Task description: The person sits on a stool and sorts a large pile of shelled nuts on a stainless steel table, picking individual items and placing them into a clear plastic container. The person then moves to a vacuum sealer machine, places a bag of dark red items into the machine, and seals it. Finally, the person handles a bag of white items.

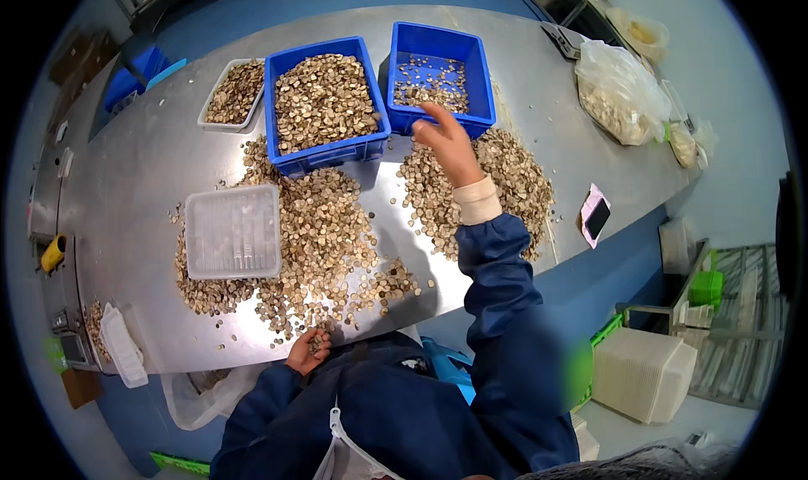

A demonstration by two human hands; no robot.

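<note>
At the near edge of the steel table (pixel 145 227), my left hand (pixel 309 352) is cupped around several small round dried slices. My right hand (pixel 447 144) is raised by the near rim of the right blue bin (pixel 473 79), fingers apart and curled; I see nothing between them. That bin holds a thin scatter of slices, while the left blue bin (pixel 328 148) is heaped with them. One pile of slices (pixel 328 227) spreads in front of my left hand, and another pile (pixel 517 183) lies under and beside my right forearm. A translucent plastic tray (pixel 232 232) rests on the left pile.
A white tray of slices (pixel 237 95) stands left of the bins. Plastic bags (pixel 622 95), a scale (pixel 565 40) and a phone on pink material (pixel 595 218) lie to the right. White trays (pixel 123 347) sit at the left table edge; stacked trays (pixel 637 376) stand at lower right.
</note>
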